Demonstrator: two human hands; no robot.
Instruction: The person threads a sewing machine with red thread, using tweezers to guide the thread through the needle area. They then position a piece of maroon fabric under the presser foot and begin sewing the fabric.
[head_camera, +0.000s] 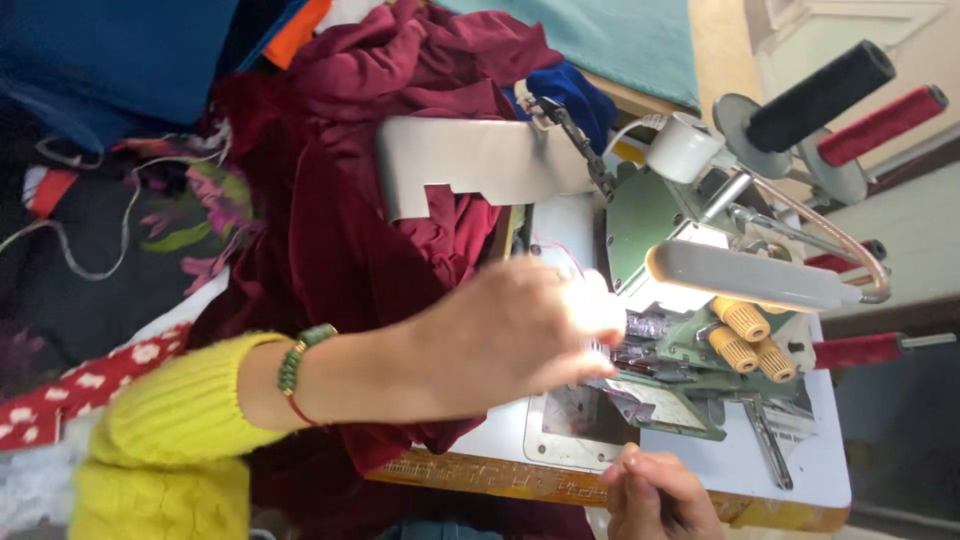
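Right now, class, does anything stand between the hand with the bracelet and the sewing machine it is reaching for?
Nothing visible does: the left hand already reaches the sewing machine by the needle area, though its fingertips are blurred. The maroon cloth lies behind the wrist.

One label shows: a pale rectangular plate (668, 402) with small dark print, fixed to the lower front of the green sewing machine (650, 215), just right of the reaching hand's fingertips. It sits tilted, and part of it is blurred, so its colours beyond pale and dark cannot be told. No packages, signs or screens are in view.
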